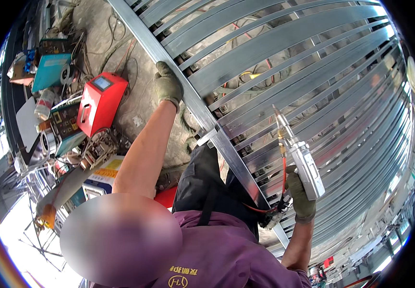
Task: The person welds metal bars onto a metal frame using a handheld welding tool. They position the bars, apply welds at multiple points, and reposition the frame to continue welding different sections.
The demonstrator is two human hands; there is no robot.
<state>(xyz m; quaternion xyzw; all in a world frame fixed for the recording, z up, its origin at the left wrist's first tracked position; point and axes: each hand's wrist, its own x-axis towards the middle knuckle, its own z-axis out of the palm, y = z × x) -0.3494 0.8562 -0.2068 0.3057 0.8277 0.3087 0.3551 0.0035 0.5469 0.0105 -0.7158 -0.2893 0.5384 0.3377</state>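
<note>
My left hand, in an olive-green work glove, is closed over the outer edge of a grey metal rail that borders a large slatted frame. Its fingers are curled and partly hidden. In my right hand, gloved the same way, is a silver welding gun. The gun has a slim nozzle, a brass fitting and a red hose running down past my wrist. Its nozzle points up and to the left, over the long parallel metal slats. A short metal piece lies across the rail between my hands.
On the left stand a red machine with a small screen, a teal box and other equipment. Cables lie on the concrete floor beside and under the frame. The slatted frame fills the right side.
</note>
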